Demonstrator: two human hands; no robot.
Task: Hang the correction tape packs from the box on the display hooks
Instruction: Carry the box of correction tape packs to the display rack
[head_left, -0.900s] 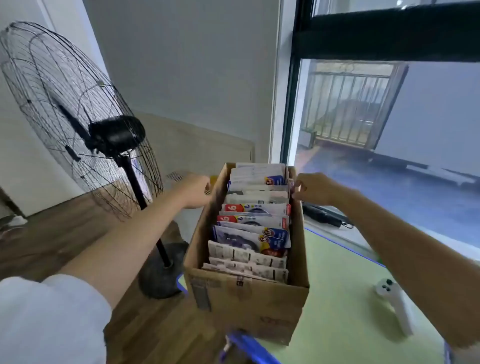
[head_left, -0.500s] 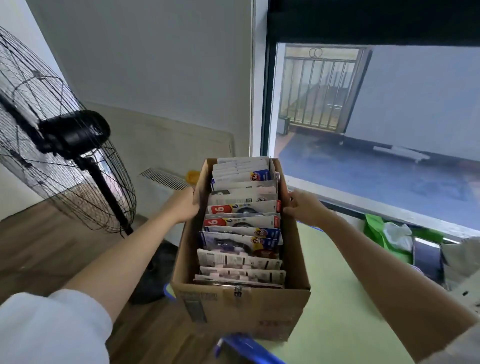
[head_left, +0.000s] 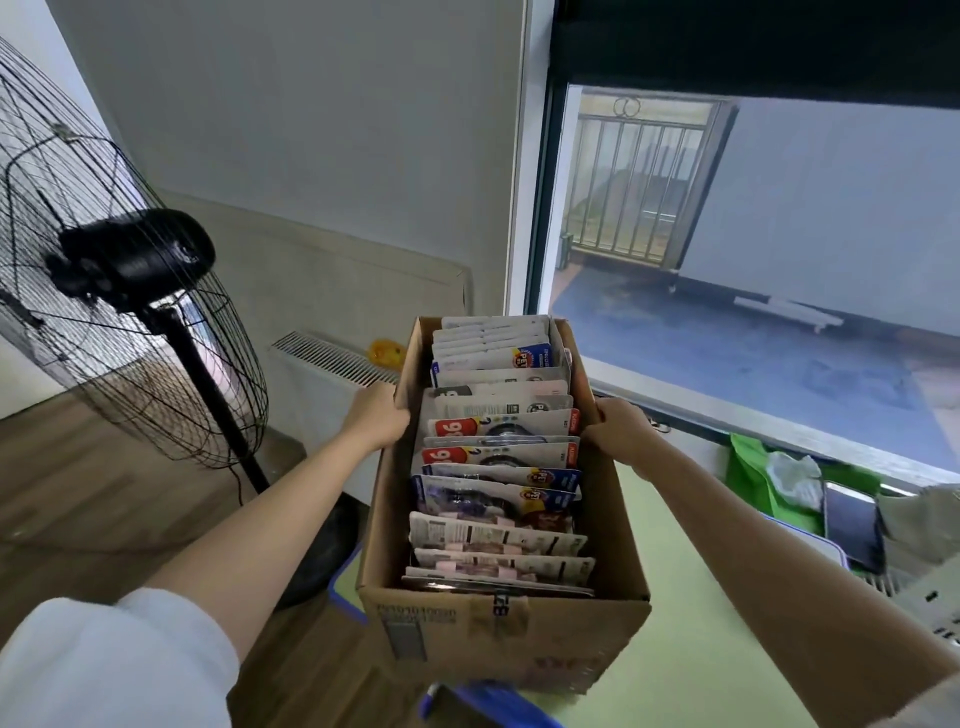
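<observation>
Both hands (head_left: 382, 415) gripping box (head_left: 498, 634) sides, arms outstretched

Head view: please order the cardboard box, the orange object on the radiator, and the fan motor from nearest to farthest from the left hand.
1. Cardboard box: the left hand grips its left wall.
2. Orange object: on the radiator, just beyond the hand.
3. Fan motor: far to the left, on its stand.
</observation>
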